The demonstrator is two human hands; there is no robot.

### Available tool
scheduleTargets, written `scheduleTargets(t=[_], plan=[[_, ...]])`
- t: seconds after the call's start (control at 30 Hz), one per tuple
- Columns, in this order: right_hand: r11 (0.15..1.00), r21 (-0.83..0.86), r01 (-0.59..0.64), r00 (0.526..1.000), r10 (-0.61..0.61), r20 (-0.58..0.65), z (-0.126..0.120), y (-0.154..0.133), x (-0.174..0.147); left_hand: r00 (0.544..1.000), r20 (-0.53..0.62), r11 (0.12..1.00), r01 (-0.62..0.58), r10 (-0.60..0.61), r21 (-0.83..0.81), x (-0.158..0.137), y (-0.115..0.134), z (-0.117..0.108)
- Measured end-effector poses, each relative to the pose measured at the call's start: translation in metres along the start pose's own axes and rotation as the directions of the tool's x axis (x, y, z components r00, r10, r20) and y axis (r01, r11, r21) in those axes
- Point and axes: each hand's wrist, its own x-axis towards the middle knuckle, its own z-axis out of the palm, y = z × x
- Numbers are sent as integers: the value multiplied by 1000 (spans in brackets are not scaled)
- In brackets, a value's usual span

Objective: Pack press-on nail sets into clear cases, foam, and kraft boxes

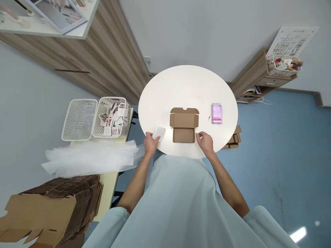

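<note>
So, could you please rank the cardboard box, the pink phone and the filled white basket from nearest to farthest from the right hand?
1. Cardboard box: just left of the right hand.
2. Pink phone: beyond it, slightly right.
3. Filled white basket: far left, off the table.

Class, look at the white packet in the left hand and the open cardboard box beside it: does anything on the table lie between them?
Nothing visible does. The white packet in the left hand sits just left of the open cardboard box, with only bare round table between.

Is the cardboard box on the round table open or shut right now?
Open. The cardboard box has its lid flap folded back away from the person, tabs showing. The right hand is at its corner; the left hand holds a white packet.
</note>
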Motion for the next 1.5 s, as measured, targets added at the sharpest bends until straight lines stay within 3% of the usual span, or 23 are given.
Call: scheduleTargets(t=[0.1, 0.23, 0.4, 0.53, 0.6, 0.77, 0.83, 1.03, 1.33, 1.5], plan=[[984, 142, 104, 995, -104, -5, -13, -14, -2, 997, 70, 961, -1, 21, -277, -4, 9, -6], [897, 351, 269, 961, -274, -37, -29, -40, -4, 953, 177, 836, -117, 247, -537, -13, 33, -19], [838, 434, 331, 907, -409, 98, -29, -55, 0, 811, 298, 782, -281, 503, -556, -24, 81, -25], [866, 431, 255, 917, -358, 176, -18, -46, 6, 762, 369, 793, -297, 532, -532, -22, 100, -11], [870, 442, 220, 936, -316, 156, -11, -38, 8, 767, 390, 804, -263, 510, -533, -20, 101, 1], [903, 414, 117, 975, -184, 125, 7, -24, 17, 921, 282, 882, -119, 270, -456, -22, 96, 34], [937, 334, 101, 977, -157, 145, 15, -20, 21, 944, 222, 923, -155, 243, -352, -25, 95, 46], [984, 114, 138, 969, -158, 192, 35, -14, 32, 899, 224, 926, -360, 377, -116, -30, 89, 66], [952, -203, 230, 945, -168, 279, 46, -19, 37, 863, 367, 916, -396, 348, 60, -34, 92, 72], [931, -276, 239, 935, -144, 323, 49, -28, 29, 844, 414, 872, -449, 341, 196, -43, 102, 69]])
